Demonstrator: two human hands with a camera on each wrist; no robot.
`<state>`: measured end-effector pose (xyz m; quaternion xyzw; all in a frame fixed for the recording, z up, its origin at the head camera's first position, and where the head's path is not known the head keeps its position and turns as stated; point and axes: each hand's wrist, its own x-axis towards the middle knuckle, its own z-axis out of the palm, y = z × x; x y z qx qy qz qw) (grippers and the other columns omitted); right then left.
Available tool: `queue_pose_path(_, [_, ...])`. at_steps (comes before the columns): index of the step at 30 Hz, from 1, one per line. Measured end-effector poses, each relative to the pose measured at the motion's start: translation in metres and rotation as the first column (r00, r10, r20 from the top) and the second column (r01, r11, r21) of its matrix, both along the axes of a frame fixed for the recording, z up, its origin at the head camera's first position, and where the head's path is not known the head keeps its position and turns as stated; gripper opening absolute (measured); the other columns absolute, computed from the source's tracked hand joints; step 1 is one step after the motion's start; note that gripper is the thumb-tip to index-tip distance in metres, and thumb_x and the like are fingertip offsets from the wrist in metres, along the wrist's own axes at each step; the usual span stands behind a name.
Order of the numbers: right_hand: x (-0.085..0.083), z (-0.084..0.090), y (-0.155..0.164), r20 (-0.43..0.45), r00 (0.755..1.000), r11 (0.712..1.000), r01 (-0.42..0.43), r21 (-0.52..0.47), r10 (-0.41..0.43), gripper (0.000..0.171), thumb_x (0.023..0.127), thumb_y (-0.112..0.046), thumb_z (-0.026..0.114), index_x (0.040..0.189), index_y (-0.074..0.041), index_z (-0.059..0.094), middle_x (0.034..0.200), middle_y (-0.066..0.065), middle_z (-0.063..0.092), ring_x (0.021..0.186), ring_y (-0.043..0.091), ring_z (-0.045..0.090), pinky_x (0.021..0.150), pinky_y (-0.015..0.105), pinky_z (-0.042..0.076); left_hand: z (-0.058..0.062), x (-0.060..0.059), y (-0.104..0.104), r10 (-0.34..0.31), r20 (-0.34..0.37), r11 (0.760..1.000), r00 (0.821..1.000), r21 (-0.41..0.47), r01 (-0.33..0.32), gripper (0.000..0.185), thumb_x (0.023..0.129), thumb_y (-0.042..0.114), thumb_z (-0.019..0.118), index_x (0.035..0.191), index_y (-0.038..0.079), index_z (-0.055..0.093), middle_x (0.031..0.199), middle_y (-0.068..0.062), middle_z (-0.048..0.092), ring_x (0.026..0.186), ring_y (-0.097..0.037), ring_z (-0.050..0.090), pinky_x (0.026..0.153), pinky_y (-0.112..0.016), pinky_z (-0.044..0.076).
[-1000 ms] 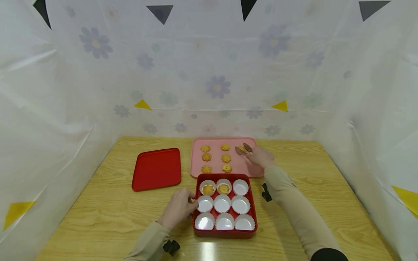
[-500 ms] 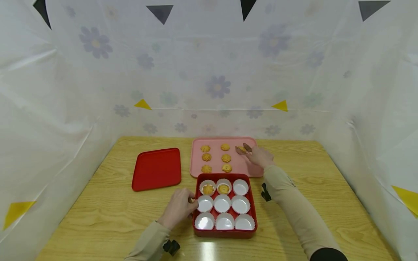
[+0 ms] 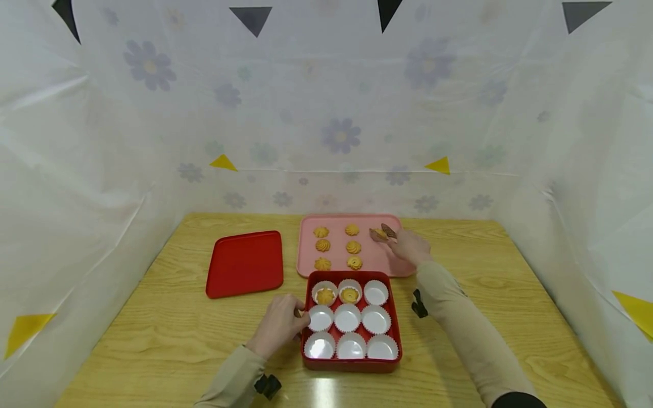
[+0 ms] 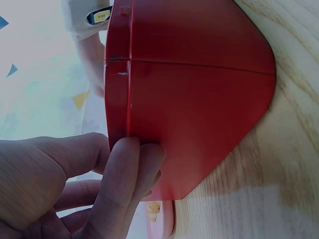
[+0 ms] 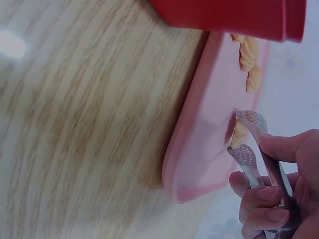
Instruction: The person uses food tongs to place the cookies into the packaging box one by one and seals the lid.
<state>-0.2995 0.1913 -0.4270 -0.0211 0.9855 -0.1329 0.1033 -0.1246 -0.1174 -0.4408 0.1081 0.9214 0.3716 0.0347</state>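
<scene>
Wooden table (image 3: 168,334); right hand (image 3: 410,247) — tongs (image 5: 251,149) half-hiding cookie (image 5: 240,133), pink tray (image 3: 336,255)

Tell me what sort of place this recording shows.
Probably a staged tabletop booth, not a real kitchen: a wooden table walled by floral plastic sheeting, holding a pink tray of cookies and a red box of paper cups.

Wooden table (image 3: 153,334), floral plastic sheeting (image 3: 326,113)
</scene>
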Motion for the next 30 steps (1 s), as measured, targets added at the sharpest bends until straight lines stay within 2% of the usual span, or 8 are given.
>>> queue_pose_path(6, [0.005, -0.001, 0.004, -0.022, 1.0, 0.999, 0.007, -0.032, -0.008, 0.034, 0.102, -0.035, 0.052, 0.081, -0.008, 0.053, 0.081, 0.011, 0.059, 0.068, 0.021, 0.053, 0.054, 0.032, 0.042, 0.0, 0.0, 0.0, 0.006, 0.011, 1.0, 1.0, 0.003, -0.006, 0.028, 0.082, -0.002, 0.065, 0.058, 0.008, 0.055, 0.055, 0.0, 0.059, 0.047, -0.006, 0.051, 0.042, -0.017, 0.04])
queue_pose_path(14, [0.006, -0.002, 0.009, 0.006, 1.0, 0.999, 0.013, -0.041, -0.012, 0.037, 0.102, -0.038, 0.051, 0.081, -0.008, 0.052, 0.084, 0.012, 0.058, 0.069, 0.022, 0.053, 0.055, 0.031, 0.04, 0.001, 0.001, 0.001, 0.002, 0.026, 1.0, 1.0, 0.018, -0.002, 0.023, 0.082, -0.002, 0.065, 0.061, 0.006, 0.061, 0.057, -0.002, 0.062, 0.046, -0.007, 0.053, 0.042, -0.018, 0.042])
queue_pose_path(19, [0.007, 0.002, 0.006, 0.0, 1.0, 1.0, -0.005, -0.016, 0.005, 0.037, 0.102, -0.038, 0.053, 0.104, -0.002, 0.063, 0.11, 0.022, 0.068, 0.081, 0.025, 0.058, 0.06, 0.039, 0.045, 0.001, 0.001, 0.0, 0.007, 0.022, 1.0, 1.0, 0.009, -0.007, 0.026, 0.082, -0.002, 0.064, 0.059, 0.007, 0.058, 0.055, 0.0, 0.06, 0.046, -0.006, 0.052, 0.042, -0.018, 0.041])
queue_pose_path(21, [0.005, 0.003, 0.005, 0.007, 1.0, 1.0, -0.019, 0.0, 0.019, 0.042, 0.103, -0.04, 0.051, 0.114, -0.002, 0.065, 0.117, 0.025, 0.068, 0.077, 0.024, 0.057, 0.059, 0.038, 0.044, 0.001, 0.0, 0.0, 0.006, 0.018, 1.0, 1.0, 0.004, -0.006, 0.028, 0.082, -0.002, 0.064, 0.058, 0.008, 0.055, 0.054, 0.0, 0.059, 0.046, -0.006, 0.051, 0.042, -0.018, 0.04])
queue_pose_path(24, [0.001, 0.006, 0.002, 0.032, 0.999, 0.999, -0.039, 0.029, 0.038, 0.047, 0.104, -0.04, 0.046, 0.121, 0.0, 0.066, 0.119, 0.028, 0.068, 0.071, 0.024, 0.054, 0.058, 0.035, 0.04, 0.0, 0.0, 0.0, 0.002, 0.013, 1.0, 1.0, 0.002, -0.002, 0.029, 0.082, -0.002, 0.064, 0.057, 0.009, 0.054, 0.054, 0.0, 0.059, 0.046, -0.006, 0.051, 0.042, -0.018, 0.039])
queue_pose_path(27, [-0.003, 0.012, -0.002, 0.072, 0.997, 0.998, -0.041, 0.057, 0.037, 0.065, 0.102, -0.055, 0.041, 0.139, -0.005, 0.057, 0.132, 0.031, 0.061, 0.084, 0.035, 0.064, 0.063, 0.038, 0.046, 0.0, 0.0, 0.0, -0.002, 0.008, 1.0, 1.0, 0.001, 0.002, 0.029, 0.082, -0.002, 0.064, 0.057, 0.009, 0.053, 0.054, 0.001, 0.059, 0.046, -0.005, 0.051, 0.042, -0.018, 0.039])
queue_pose_path(30, [-0.007, 0.023, -0.006, 0.131, 0.99, 0.994, -0.059, 0.091, 0.047, 0.082, 0.096, -0.071, 0.037, 0.15, -0.01, 0.046, 0.146, 0.03, 0.051, 0.115, 0.045, 0.062, 0.08, 0.048, 0.054, 0.0, 0.0, 0.0, 0.0, 0.008, 1.0, 1.0, -0.002, 0.0, 0.029, 0.082, -0.002, 0.064, 0.057, 0.009, 0.053, 0.053, 0.001, 0.059, 0.045, -0.005, 0.051, 0.042, -0.018, 0.038])
